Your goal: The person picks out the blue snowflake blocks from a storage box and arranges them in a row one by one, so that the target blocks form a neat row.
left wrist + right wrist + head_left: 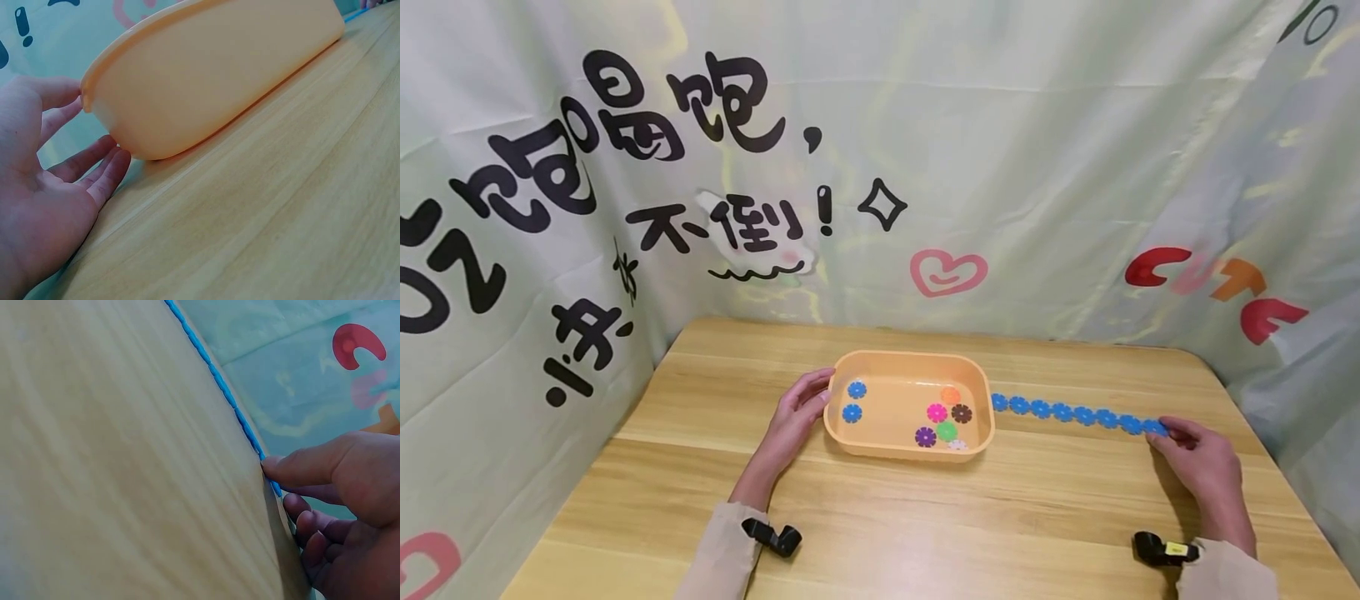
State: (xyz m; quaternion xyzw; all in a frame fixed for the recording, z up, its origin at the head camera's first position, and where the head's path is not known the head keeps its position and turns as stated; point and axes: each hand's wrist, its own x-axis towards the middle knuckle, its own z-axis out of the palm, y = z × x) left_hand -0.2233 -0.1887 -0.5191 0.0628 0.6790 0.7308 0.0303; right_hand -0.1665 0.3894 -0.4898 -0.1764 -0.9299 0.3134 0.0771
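Note:
An orange plastic basin point(910, 455) stands on the wooden table. My left hand point(797, 421) is at its left end; in the left wrist view the fingers are extended, fingertips at the rim and low on the wall. Two loose blue snowflake discs point(852, 413) lie in the basin's left part. A chain of several joined blue snowflake discs point(1062, 412) runs rightward from beside the basin's right end. My right hand point(1202, 458) pinches the chain's right end between thumb and fingers. In the right wrist view the chain point(219, 381) appears edge-on as a thin blue line.
In the basin's right part lie loose discs: orange point(951, 395), pink point(937, 412), brown point(962, 413), green point(947, 431), purple point(926, 437) and a white disc point(957, 445) partly hidden by the front wall. A printed curtain point(1045, 183) hangs behind the wooden table point(895, 525).

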